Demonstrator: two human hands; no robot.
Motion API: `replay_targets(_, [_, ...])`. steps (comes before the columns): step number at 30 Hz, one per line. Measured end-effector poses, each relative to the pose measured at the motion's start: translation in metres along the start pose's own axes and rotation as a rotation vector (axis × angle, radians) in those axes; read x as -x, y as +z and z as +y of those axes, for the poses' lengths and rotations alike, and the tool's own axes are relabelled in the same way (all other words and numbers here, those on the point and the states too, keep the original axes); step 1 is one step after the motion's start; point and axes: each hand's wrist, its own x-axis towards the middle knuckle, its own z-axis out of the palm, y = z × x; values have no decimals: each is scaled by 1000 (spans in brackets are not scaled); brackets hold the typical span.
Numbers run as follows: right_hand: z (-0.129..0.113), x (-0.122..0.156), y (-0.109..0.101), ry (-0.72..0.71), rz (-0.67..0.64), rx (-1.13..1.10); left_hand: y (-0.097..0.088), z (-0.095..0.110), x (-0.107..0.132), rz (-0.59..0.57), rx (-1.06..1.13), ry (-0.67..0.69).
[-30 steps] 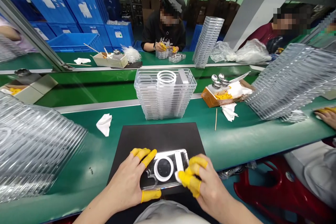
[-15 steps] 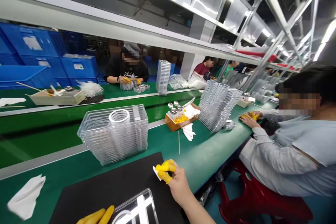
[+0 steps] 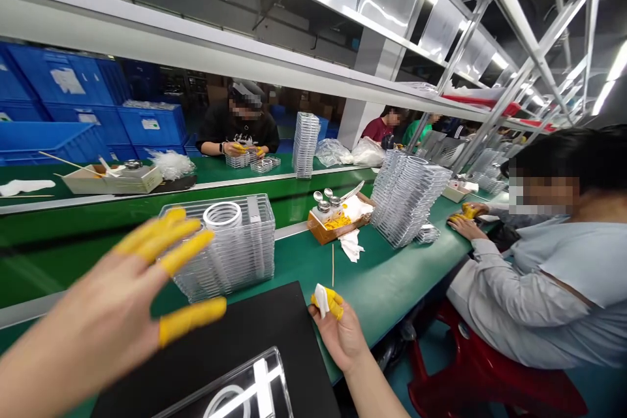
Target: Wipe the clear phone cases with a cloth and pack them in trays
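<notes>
- Grip of the right hand: fingers curled into a pinch, with a small white cloth between the yellow-covered tips and a fold of it standing proud.
- Grip of the left hand: thumb and fingers spread wide, nothing held. The covered fingertips overlap the left part of the stack of clear cases in view; whether they touch it, I cannot tell.
- For the right, a light pinch seems best, a smooth fold of cloth facing outward so that no bare skin meets the plastic.
- For the left, it would be wise to meet plastic with the covered fingertips only, on rims rather than broad faces; pressing the stack off-centre could tip it.
- Clear case: flat on the black mat, partly cut off by the lower edge of the view and free of both hands. It lies to the lower left of the right hand, and below and to the right of the left thumb.
- Any cloth stroke on this case would probably go better with its edges steadied by the other hand. Bright bands across it, seemingly reflections, could hide smears, so a slight tilt may help.
- Farther out, the stack stands on the green tabletop just past the mat; a thin wooden stick and a crumpled white cloth lie to its right.
</notes>
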Motion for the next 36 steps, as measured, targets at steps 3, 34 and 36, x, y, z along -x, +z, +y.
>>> replay_targets(3, [1, -1, -5, 38, -5, -58, -13, -30, -63, -187, -167, 46])
replay_targets(34, [-20, 67, 48, -672, -919, 1323, 16, 89, 116, -642, 170, -152])
replay_targets(36, [-28, 68, 41, -712, -1067, 1303, 15, 88, 116, -636, 208, -148])
